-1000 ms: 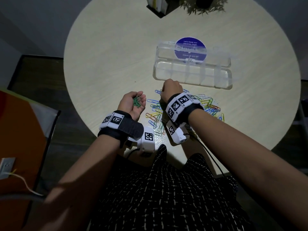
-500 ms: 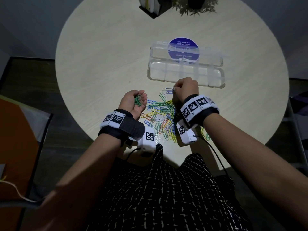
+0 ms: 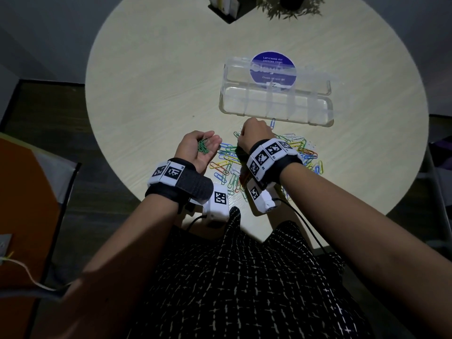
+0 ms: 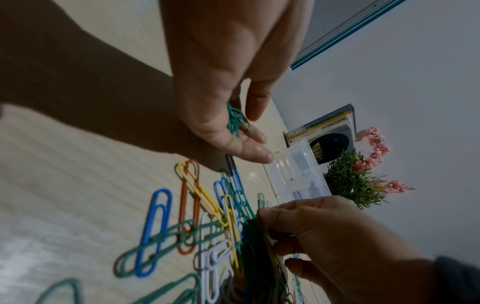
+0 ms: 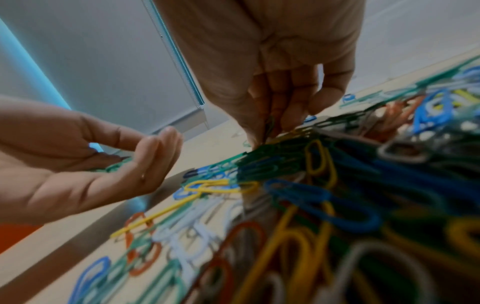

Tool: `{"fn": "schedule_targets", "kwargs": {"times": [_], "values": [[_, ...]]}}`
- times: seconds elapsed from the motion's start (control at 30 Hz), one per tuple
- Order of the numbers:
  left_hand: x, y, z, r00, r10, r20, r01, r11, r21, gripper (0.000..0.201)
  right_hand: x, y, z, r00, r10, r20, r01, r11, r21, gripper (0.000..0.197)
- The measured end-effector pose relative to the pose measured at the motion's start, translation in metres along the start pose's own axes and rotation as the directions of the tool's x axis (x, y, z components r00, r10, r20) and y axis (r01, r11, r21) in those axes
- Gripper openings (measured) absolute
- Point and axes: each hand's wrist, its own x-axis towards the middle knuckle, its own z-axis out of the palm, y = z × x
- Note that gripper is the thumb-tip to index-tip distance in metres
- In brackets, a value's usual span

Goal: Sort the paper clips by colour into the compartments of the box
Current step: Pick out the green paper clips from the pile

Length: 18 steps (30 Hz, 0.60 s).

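A pile of coloured paper clips [image 3: 302,149] lies on the round table, just in front of the clear compartment box [image 3: 221,105]. The box's compartments look empty and its lid is folded back. My left hand [image 3: 199,149] is palm up to the left of the pile, fingers relaxed, with several green clips [image 3: 202,147] lying in the palm [image 4: 235,121]. My right hand [image 3: 254,133] is curled, knuckles up, over the pile's far left part. Its thumb and fingers pinch a green clip [image 5: 270,125] just above the heap [image 5: 311,195].
A round purple sticker [image 3: 272,69] shows through the open lid. A book stand [image 3: 225,8] and a small plant [image 3: 293,8] sit at the table's far edge. An orange chair [image 3: 22,204] stands to my left. The near table edge is under my wrists.
My right hand has moved right along the far side of the pile and then partly back left. The left hand has stayed palm up with the green clips.
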Motion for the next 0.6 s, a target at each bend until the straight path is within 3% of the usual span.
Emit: {"fn": "schedule_targets", "kwargs": {"times": [0.17,0.27,0.37,0.5,0.6], "values": [[-0.002,-0.002,0.001,1.000,0.004,0.011,-0.004,1.000,0.009,0.033,-0.004,-0.004,-0.009,0.998,-0.061,-0.005,0.061,0.994,0.086,0.019],[-0.006,-0.006,0.007,1.000,0.000,0.019,0.000,1.000,-0.022,0.038,-0.013,-0.012,-0.018,0.984,-0.173,-0.043,0.178,0.955,0.238,0.012],[-0.010,-0.012,0.012,0.999,-0.045,0.027,0.048,0.995,-0.093,0.039,-0.021,-0.022,-0.025,0.960,-0.280,0.029,0.262,0.927,0.268,0.008],[-0.007,-0.014,0.009,0.997,-0.081,0.013,0.079,0.991,0.106,0.041,-0.015,-0.014,-0.026,0.974,-0.226,-0.034,0.226,0.931,0.286,0.012],[-0.005,-0.012,0.003,0.995,-0.094,0.025,0.088,0.982,0.167,0.039,-0.010,0.001,-0.018,0.978,-0.208,0.006,0.204,0.965,0.162,0.010]]}}
